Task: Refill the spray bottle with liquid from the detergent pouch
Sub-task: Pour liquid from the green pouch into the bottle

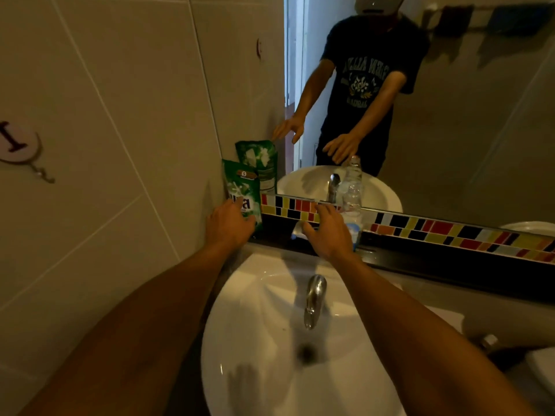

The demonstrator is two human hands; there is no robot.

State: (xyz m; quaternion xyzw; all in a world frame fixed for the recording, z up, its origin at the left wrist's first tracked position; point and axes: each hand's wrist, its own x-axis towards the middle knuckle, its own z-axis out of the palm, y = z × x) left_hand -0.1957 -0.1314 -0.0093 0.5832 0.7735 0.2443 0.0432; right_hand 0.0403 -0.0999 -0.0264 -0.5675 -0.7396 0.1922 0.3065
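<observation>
Green plastic detergent pouch (241, 190) standing upright on dark ledge (420, 259) against tiled wall, left hand (229, 225) touching its lower front, fingers loosely spread. Right hand (329, 232) reaching, fingers splayed, beside clear spray bottle (353, 199).

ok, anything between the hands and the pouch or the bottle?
Nothing visible. The left hand is already at the green detergent pouch in the corner; whether it touches is unclear. The right hand is spread just before the clear bottle on the ledge.
</observation>
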